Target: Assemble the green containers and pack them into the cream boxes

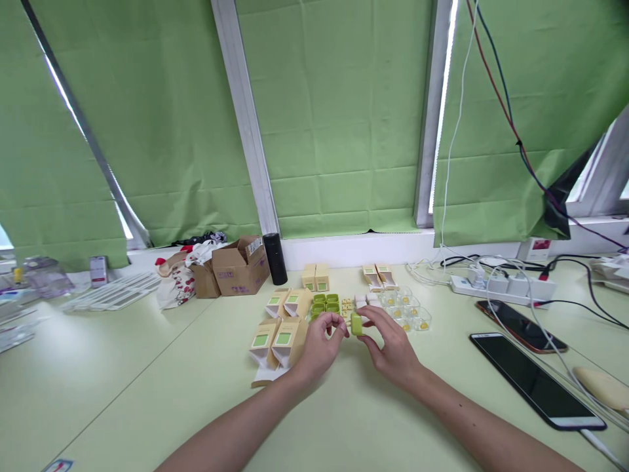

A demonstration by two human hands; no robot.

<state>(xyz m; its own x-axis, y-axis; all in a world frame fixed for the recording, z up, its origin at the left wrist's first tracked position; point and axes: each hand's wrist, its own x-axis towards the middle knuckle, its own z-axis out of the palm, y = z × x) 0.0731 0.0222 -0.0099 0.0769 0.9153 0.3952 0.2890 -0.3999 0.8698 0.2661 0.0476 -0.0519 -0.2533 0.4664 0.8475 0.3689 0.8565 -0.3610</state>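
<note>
Between thumb and fingers, my right hand [393,347] grips a small green square container [356,324] above the table. My left hand [320,346] is pinched closed close to the container's left side; whatever is in its fingertips is too small to make out. Just beyond my hands lie several green square containers [332,298], small yellowish pieces [346,304] and pale pinkish-white blocks [372,298]. Clear plastic cups [421,319] with yellow centres stand to their right. Kraft paper boxes [289,337] with green windows stand left of my left hand.
More kraft boxes [315,276] stand at the back, near a black cylinder [275,259] and a cardboard carton [240,272]. On the right lie two phones [535,377], a white power strip [506,288] and loose cables. White racks [115,292] lie at the left.
</note>
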